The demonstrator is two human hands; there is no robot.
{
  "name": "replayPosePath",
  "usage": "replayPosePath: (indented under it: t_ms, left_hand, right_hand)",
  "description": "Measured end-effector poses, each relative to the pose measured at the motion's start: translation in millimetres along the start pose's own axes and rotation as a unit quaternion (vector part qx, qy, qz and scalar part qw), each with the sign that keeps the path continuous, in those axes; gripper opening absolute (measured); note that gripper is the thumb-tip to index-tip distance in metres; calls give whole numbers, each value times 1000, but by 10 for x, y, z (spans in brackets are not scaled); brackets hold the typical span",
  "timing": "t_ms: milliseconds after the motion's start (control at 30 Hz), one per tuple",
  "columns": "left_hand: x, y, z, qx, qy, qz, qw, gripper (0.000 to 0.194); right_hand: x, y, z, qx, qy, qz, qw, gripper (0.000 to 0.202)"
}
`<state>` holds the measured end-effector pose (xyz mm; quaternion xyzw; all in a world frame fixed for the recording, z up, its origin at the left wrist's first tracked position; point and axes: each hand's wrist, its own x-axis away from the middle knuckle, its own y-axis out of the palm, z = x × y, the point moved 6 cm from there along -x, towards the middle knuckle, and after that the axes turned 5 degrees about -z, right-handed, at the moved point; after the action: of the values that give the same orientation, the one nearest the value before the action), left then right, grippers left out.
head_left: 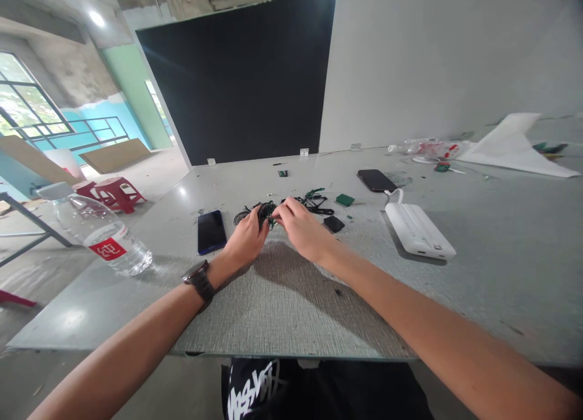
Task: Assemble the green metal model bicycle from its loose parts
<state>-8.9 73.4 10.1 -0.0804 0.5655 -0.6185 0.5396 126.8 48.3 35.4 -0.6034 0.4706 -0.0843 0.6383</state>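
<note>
Near the middle of the grey table, my left hand is closed round a small black and green model part, whose exact shape is hard to make out. Against its right side, the fingertips of my right hand are pinched together; anything between them is too small to name. Thin black and green pieces lie just beyond my right hand. A green block and a flat black piece rest to the right of it.
A dark phone and a water bottle are at left. To the right are a second phone, a white power bank, a crumpled plastic bottle and white paper. A black panel stands behind.
</note>
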Motion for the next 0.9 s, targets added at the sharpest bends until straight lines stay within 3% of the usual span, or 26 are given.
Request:
replayPosePath:
  t_ms: [267, 467, 733, 900]
  left_hand:
    - [21, 16, 12, -12, 7, 0, 1000, 33]
    - [28, -9, -20, 1, 11, 8, 1000, 31]
    - [33, -31, 22, 14, 15, 18, 1000, 32]
    - [25, -26, 2, 22, 17, 11, 1000, 33]
  right_hand:
    - [-19, -28, 14, -5, 39, -23, 999, 25]
    - [-2, 7, 13, -23, 10, 10, 1000, 15]
    - [-28, -18, 4, -47, 52, -10, 998, 26]
    - [-12, -3, -1, -67, 48, -1, 997, 14]
